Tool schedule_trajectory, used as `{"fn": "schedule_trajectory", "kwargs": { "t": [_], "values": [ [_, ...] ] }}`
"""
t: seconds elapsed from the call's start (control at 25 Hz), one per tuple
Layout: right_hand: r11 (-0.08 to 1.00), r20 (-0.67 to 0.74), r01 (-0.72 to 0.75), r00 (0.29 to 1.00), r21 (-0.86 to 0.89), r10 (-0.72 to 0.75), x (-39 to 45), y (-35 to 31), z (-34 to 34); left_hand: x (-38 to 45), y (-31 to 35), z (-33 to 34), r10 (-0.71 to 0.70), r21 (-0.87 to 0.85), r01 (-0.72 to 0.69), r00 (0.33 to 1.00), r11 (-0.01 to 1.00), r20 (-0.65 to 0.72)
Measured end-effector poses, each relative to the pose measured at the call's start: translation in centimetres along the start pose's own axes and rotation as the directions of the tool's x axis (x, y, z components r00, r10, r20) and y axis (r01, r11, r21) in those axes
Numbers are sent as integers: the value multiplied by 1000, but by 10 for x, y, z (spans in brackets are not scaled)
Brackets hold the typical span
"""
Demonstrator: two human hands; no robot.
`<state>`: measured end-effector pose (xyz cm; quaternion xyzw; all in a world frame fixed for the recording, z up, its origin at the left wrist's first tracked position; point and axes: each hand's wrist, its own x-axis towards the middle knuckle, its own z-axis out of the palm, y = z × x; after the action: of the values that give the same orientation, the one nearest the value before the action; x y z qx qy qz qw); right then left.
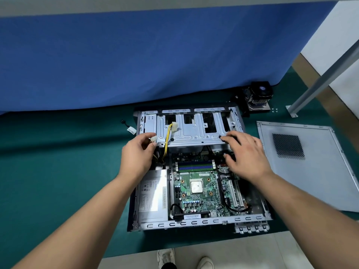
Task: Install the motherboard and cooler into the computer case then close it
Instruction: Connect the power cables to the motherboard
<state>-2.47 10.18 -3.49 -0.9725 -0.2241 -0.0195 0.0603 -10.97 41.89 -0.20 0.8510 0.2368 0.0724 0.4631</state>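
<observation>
The open computer case (252, 218) lies flat on the green table. Inside it sits the green motherboard (202, 199) with its bare CPU (196, 186) showing. The black cooler (259, 97) stands apart on the table behind the case's right corner. The grey side panel (310, 171) lies flat to the right of the case. My left hand (137, 156) pinches a white power connector (153, 140) on yellow wires at the left edge of the drive cage (194, 131). My right hand (245, 154) rests with curved fingers over the cage's right front edge and the board's upper right corner.
A silver power supply (153, 197) fills the case's left side. A second white plug (174, 126) on yellow wires lies on the cage. A blue partition (155, 55) stands behind, a metal post (314, 84) at right. A small black cable (126, 125) lies left. My shoes (167, 257) show below.
</observation>
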Motion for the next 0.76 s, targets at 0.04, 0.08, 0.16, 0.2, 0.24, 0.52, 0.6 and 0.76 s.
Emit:
{"fn": "schedule_trajectory", "kwargs": {
  "t": [0.04, 0.08, 0.16, 0.2, 0.24, 0.52, 0.6, 0.76],
  "values": [
    [1000, -1, 0, 1000, 1, 0, 0, 0, 0, -6, -2, 0, 15, -12, -15, 1000, 1000, 14],
    [1000, 0, 1, 1000, 1, -1, 0, -1, -1, -11, -4, 0, 25, -26, -24, 999, 999, 21],
    [1000, 17, 10, 1000, -13, -10, -2, -3, -3, -21, -8, -2, 43, -37, -43, 999, 998, -12],
    [1000, 36, 13, 999, -29, -12, -3, -3, -5, -25, -9, -3, 50, -30, -51, 998, 998, -44],
    [999, 58, 0, 998, -43, 3, -4, -5, -7, -27, -10, -4, 53, -18, -54, 996, 998, -78],
    [956, 80, 126, 985, 265, -152, 55, -111, -29, -29, -7, -2, 85, -27, -88, 992, 996, -96],
    [956, 204, 167, 954, 243, -218, 79, -138, -29, -25, -5, 0, 106, -3, -107, 992, 994, -73],
    [979, 295, 149, 938, 136, -184, 101, -151, -17, -19, -6, 0, 162, 76, -159, 986, 984, -31]
  ]
}}
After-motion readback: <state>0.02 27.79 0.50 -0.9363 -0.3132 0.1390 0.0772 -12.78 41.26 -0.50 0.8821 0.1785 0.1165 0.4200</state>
